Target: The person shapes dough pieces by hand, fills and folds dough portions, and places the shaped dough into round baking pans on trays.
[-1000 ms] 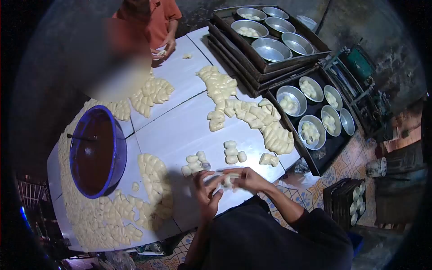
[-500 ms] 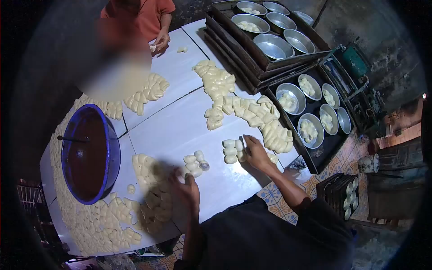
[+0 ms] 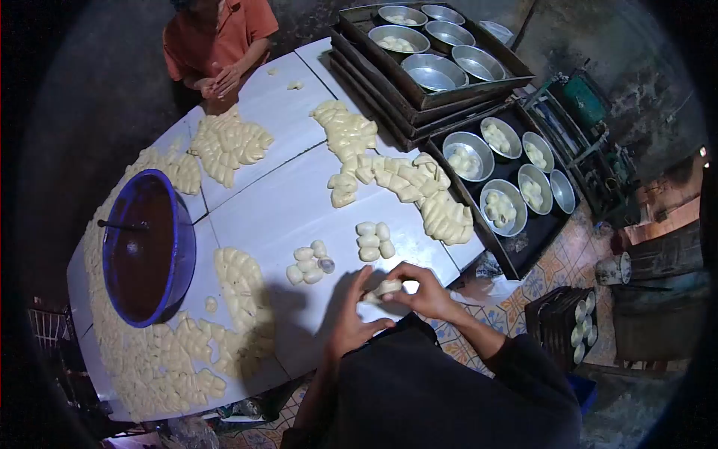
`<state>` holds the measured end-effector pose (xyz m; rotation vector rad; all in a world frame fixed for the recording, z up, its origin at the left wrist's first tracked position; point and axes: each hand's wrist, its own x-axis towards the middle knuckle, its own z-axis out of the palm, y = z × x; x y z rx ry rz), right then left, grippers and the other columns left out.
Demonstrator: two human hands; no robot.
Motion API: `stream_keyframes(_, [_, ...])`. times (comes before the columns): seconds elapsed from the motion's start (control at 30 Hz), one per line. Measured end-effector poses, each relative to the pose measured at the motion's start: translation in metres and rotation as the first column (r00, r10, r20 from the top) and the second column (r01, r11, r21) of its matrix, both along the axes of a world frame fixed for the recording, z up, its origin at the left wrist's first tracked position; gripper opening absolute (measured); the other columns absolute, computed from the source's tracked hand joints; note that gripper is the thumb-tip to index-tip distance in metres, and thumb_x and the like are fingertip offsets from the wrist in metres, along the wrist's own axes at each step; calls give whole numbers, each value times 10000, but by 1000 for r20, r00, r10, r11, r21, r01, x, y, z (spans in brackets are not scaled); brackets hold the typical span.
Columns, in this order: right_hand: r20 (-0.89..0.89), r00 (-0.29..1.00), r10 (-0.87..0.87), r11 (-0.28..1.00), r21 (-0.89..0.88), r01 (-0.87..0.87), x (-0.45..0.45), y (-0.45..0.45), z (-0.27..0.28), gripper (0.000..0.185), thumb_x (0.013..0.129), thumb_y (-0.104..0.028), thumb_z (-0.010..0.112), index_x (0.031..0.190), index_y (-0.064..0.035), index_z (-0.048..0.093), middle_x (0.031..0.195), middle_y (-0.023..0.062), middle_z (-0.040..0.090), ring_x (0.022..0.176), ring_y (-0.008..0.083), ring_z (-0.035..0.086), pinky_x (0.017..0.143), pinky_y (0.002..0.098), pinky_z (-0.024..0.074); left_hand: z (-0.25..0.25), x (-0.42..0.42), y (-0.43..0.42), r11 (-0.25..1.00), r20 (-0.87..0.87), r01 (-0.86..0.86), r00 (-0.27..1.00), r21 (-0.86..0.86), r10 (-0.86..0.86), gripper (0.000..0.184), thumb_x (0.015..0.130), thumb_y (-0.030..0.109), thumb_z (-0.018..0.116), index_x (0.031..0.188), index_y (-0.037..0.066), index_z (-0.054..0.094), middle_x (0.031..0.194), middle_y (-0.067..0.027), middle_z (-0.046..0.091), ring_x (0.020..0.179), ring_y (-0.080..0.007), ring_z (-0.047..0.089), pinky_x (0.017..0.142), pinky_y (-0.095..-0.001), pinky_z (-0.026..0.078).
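My right hand pinches a small piece of dough near the front edge of the white table. Close on its left, my left hand is raised with fingers apart and thumb out, its palm facing the dough. Just beyond my hands lie two groups of rolled dough pieces: one group straight ahead, the other to its left, with a darker piece at its right side. Cut dough strips run from beyond the groups toward the right edge.
A blue basin of brown filling stands at the left, amid many dough pieces. Trays with round tins line the right side. Across the table stands a person in orange, hands together.
My right hand has come back from the right-hand dough group and now holds a piece. My left hand has moved right, beside it. The person opposite has brought their hands together.
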<state>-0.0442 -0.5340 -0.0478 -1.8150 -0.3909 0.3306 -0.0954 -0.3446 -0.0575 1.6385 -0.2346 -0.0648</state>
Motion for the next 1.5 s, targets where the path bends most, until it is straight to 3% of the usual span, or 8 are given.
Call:
stream_keyframes(0.27, [203, 695, -689, 688, 484, 541, 4, -11, -13, 310, 823, 17, 643, 1116, 37, 547, 1062, 147, 529, 950, 224, 562, 855, 302, 445, -67, -24, 73, 987, -259, -159, 954, -5, 153, 299, 887, 17, 569, 1182, 14, 516, 781, -83, 594, 646, -188, 580, 639, -317, 492])
stream_keyframes(0.37, [519, 835, -182, 753, -473, 458, 5, -31, -17, 417, 829, -41, 631, 1229, 25, 530, 1267, 254, 389, 1180, 379, 411, 981, 430, 384, -68, -40, 81, 781, -318, -419, 901, -463, 294, 325, 938, 140, 547, 1225, 17, 456, 947, -148, 599, 873, -278, 617, 780, -386, 491])
stream_keyframes(0.63, [297, 926, 235, 972, -58, -228, -16, 81, 12, 373, 842, -59, 654, 1211, -55, 601, 1241, 175, 467, 1144, 330, 486, 928, 379, 439, -6, -23, 40, 306, -330, -256, 918, -917, -220, 655, 1015, 470, 329, 1465, -1, 263, 1404, -158, 442, 1253, -241, 466, 1073, -376, 320])
stream_keyframes(0.77, [273, 961, -38, 988, 157, -6, -3, 104, 22, 324, 836, -50, 663, 1157, -31, 625, 966, 128, 593, 906, 235, 618, 771, 304, 497, 22, -23, 40, 815, -127, -434, 899, -384, 419, 377, 978, 94, 514, 1331, -36, 493, 1253, -90, 539, 1082, -86, 501, 891, -231, 407])
stream_keyframes(1.0, [134, 980, 146, 933, 311, -181, 22, 141, 12, 337, 929, -321, 593, 1156, -80, 656, 1120, 108, 513, 1075, 232, 444, 921, 357, 375, 6, -27, 46, 615, -192, -770, 638, -172, 745, 124, 815, -67, 670, 938, -61, 657, 903, -37, 644, 807, -83, 572, 708, -233, 460])
stream_keyframes(1.27, [-163, 795, 584, 685, 625, -375, 39, 150, -19, 1038, 752, -549, 729, 1516, -141, 157, 1448, 100, 319, 1290, 252, 337, 1055, 428, 308, 22, -5, 87, 92, -205, -195, 972, -977, -118, 1126, 654, 732, 681, 1383, -52, 333, 1418, -191, 364, 1301, -296, 369, 1048, -433, 361])
stream_keyframes(1.4, [-166, 778, 606, 703, 569, -427, 51, 157, -31, 1250, 699, -614, 749, 1522, -176, -84, 1497, 107, 207, 1136, 203, 357, 882, 341, 379, 42, 54, 220, 527, -175, -489, 826, -695, 535, 806, 881, 682, 448, 1226, -40, 542, 982, -137, 656, 920, -233, 617, 851, -360, 460])
stream_keyframes(1.5, [-188, 808, 558, 718, 598, -356, 50, 160, -58, 1139, 759, -494, 752, 1529, -192, -32, 1494, 99, 225, 1160, 198, 353, 894, 349, 381, 81, 99, 339, 424, 91, -774, 520, 471, 849, 782, 937, 682, 241, 941, 0, 623, 909, -126, 659, 920, -223, 614, 821, -413, 448])
